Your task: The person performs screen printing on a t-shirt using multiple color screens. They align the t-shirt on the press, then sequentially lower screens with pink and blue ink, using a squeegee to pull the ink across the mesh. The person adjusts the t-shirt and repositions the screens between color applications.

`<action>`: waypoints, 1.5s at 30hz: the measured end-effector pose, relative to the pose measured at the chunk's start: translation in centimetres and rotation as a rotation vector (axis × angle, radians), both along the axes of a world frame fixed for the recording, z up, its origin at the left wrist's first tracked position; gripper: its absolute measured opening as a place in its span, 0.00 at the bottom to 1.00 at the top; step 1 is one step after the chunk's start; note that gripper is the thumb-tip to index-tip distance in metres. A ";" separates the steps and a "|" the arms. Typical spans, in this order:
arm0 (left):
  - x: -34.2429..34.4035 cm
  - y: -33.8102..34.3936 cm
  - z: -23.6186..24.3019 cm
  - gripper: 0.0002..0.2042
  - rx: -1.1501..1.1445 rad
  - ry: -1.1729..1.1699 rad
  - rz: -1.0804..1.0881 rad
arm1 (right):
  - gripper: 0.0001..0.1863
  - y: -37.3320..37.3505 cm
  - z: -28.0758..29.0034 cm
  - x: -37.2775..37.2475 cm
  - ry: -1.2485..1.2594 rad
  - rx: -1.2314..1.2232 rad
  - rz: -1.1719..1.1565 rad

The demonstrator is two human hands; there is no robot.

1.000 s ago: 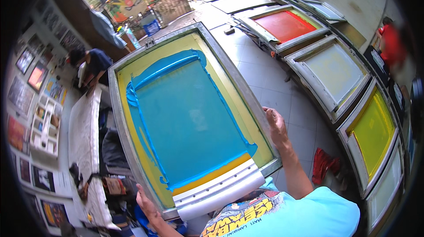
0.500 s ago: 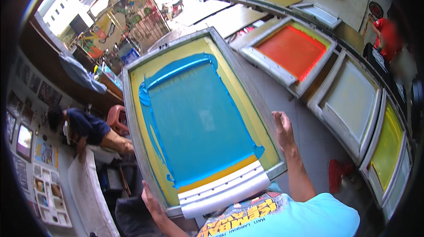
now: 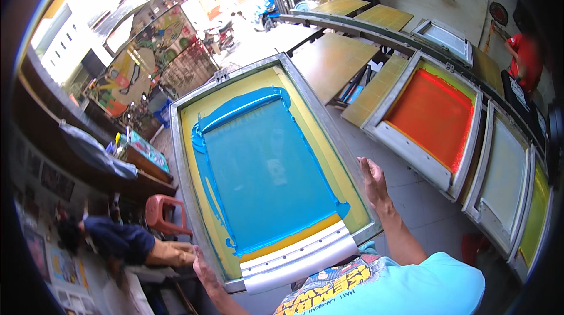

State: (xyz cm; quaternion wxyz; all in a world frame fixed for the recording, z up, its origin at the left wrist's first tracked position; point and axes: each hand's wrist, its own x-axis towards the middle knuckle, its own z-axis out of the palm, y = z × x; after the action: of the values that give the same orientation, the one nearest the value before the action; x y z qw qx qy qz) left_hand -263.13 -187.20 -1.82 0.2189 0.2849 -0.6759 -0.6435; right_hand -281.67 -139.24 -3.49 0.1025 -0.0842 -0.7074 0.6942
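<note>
A big screen-printing frame (image 3: 321,124) is tilted in front of me, its mesh yellow near the rim. Blue ink (image 3: 258,162) covers most of the mesh and is thicker along the far edge and sides. Across the near end lies a silver metal squeegee (image 3: 299,259) with an orange-yellow blade; neither hand touches it. My left hand (image 3: 207,271) grips the frame's lower left side. On the right side, my right hand (image 3: 375,184) is closed against the rim, with its fingertips partly hidden by the frame. Both hands hold the frame up between them.
Right of me, a curved rack carries a red-inked screen (image 3: 433,118), a pale screen (image 3: 505,165) and a yellow screen (image 3: 534,215). Flat printing boards (image 3: 335,62) stand ahead. A person in dark blue (image 3: 120,237) bends at left near a red stool (image 3: 164,215). Another person in red (image 3: 523,59) is far right.
The surroundings have shifted in view, with the red-inked screen now lower and farther right and more boards showing ahead. The frame has stayed between my hands, squeegee lying in it.
</note>
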 end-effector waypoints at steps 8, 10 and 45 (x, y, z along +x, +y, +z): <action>-26.7 -3.6 6.9 0.27 -0.175 -0.074 -0.207 | 0.37 -5.1 -0.2 -12.2 0.005 -0.020 -0.275; -33.8 -4.9 6.9 0.29 -0.284 -0.121 -0.291 | 0.39 -5.7 -0.5 -14.9 0.030 -0.090 -0.352; -94.9 18.0 -7.2 0.33 -0.669 -0.090 -1.106 | 0.52 1.1 -2.5 -40.6 -0.755 0.218 -1.228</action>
State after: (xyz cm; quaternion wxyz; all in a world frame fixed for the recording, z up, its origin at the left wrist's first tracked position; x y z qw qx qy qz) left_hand -358.02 -169.17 -8.99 -0.0963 -0.1621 -0.8953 -0.4035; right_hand -322.30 -138.16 -5.99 0.2304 -0.6890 -0.5849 0.3608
